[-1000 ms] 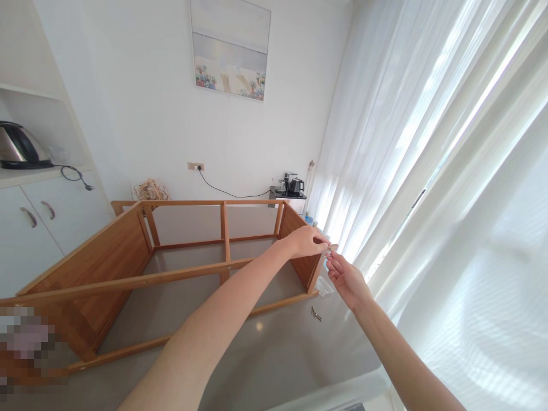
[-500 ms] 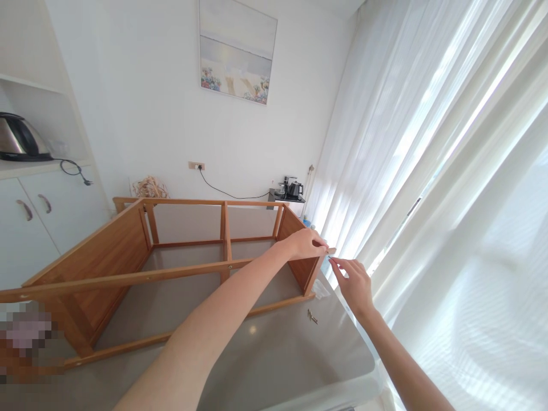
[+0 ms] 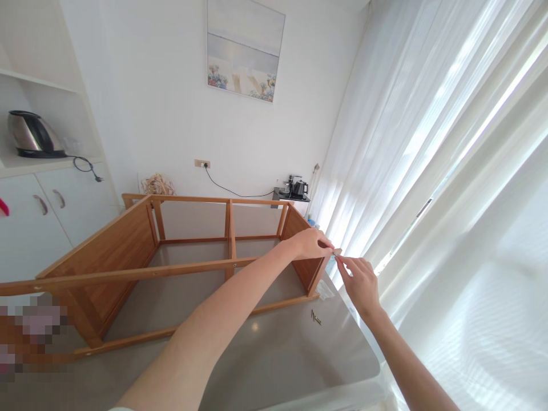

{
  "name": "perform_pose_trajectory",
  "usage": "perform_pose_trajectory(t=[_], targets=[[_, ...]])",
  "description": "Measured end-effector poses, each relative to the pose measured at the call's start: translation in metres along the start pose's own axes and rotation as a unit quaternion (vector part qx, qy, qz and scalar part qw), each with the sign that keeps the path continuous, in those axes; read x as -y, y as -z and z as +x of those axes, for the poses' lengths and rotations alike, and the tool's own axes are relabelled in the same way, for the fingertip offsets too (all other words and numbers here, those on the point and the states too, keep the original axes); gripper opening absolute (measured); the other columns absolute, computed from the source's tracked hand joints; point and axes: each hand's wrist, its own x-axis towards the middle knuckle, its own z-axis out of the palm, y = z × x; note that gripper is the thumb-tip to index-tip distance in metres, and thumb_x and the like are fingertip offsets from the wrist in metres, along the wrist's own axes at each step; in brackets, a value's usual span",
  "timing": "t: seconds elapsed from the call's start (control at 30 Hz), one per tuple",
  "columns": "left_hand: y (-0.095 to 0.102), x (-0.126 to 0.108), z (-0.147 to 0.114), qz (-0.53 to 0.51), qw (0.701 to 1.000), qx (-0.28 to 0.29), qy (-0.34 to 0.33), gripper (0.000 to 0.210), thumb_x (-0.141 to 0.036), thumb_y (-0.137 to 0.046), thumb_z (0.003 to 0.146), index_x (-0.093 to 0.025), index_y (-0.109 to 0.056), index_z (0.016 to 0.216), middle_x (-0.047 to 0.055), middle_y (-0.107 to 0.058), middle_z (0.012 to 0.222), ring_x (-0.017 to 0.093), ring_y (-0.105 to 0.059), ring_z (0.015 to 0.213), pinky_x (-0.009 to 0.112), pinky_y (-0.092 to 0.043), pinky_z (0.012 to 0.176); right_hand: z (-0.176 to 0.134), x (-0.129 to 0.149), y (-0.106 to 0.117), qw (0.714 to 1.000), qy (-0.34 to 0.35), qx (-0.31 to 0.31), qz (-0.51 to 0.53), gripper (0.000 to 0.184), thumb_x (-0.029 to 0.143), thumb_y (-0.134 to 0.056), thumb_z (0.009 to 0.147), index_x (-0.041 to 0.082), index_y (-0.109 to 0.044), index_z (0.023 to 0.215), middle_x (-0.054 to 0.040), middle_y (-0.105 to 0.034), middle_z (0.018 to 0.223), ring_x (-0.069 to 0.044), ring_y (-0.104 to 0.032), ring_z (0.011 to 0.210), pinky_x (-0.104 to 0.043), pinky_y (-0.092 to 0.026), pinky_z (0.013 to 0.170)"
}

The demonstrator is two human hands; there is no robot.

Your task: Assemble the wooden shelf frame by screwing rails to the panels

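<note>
A brown wooden frame (image 3: 193,268) with solid end panels lies on the grey table. My left hand (image 3: 311,244) is at the right end of its near upper rail, with the thumb and forefinger pinched together there. Just beside those fingertips, my right hand (image 3: 362,287) pinches a thin, small piece at the rail's end. That piece is too small to name, and what the left fingers grip is hidden. Several screws (image 3: 315,318) lie on the table below the hands, next to a clear plastic bag (image 3: 325,290).
The grey tabletop (image 3: 295,359) has a rounded right corner near the white curtains (image 3: 428,171). A blurred-out patch (image 3: 34,337) covers the frame's near left corner. Behind stand a side table with a black kettle (image 3: 301,188) and, left, a steel kettle (image 3: 34,134) on a cabinet.
The whole view has shifted slightly to the right, and a red thing shows at the left edge. Both hands stay at the rail's end, the right fingertips close to the left ones.
</note>
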Motion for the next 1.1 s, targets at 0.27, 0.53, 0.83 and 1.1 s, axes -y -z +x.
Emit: perform_pose_trajectory(t=[0.27,0.53,0.83,1.1], targets=[[0.001,-0.002,-0.001,-0.001,1.000,0.002,0.007,0.029,-0.040,-0.061,0.086,-0.026,-0.078,0.104,0.002,-0.072,0.109,0.018,-0.064,0.098,0.027,-0.047,0.091,0.012,-0.002,0.014,0.993,0.062,0.072,-0.069,0.024,0.023,-0.047,0.100,0.022,-0.068,0.088,-0.0055,-0.066,0.076,-0.019,-0.053,0.073,-0.034,-0.036,0.070],[0.003,-0.008,-0.003,0.001,1.000,0.007,0.025,0.027,-0.037,-0.063,0.086,-0.025,-0.078,0.105,0.002,-0.072,0.111,0.018,-0.064,0.101,0.025,-0.045,0.094,0.006,0.000,0.008,0.994,0.062,0.050,-0.078,0.025,0.021,-0.047,0.099,0.022,-0.067,0.084,-0.0047,-0.063,0.073,-0.018,-0.051,0.071,-0.033,-0.034,0.069],[0.002,-0.004,-0.002,-0.006,1.000,0.002,0.015,0.028,-0.038,-0.062,0.086,-0.025,-0.078,0.104,0.003,-0.072,0.110,0.018,-0.064,0.098,0.026,-0.047,0.091,0.008,-0.005,0.011,0.990,0.097,0.068,-0.079,0.026,0.015,-0.044,0.098,0.023,-0.068,0.106,-0.0075,-0.067,0.086,-0.020,-0.054,0.078,-0.034,-0.035,0.071],[0.003,-0.006,-0.002,-0.010,1.000,0.004,0.019,0.028,-0.039,-0.062,0.086,-0.024,-0.079,0.103,0.003,-0.073,0.109,0.018,-0.065,0.097,0.026,-0.048,0.091,0.021,-0.013,0.020,0.982,0.138,0.124,-0.040,0.033,0.010,-0.038,0.098,0.021,-0.068,0.109,-0.0093,-0.069,0.087,-0.020,-0.054,0.076,-0.035,-0.035,0.068]])
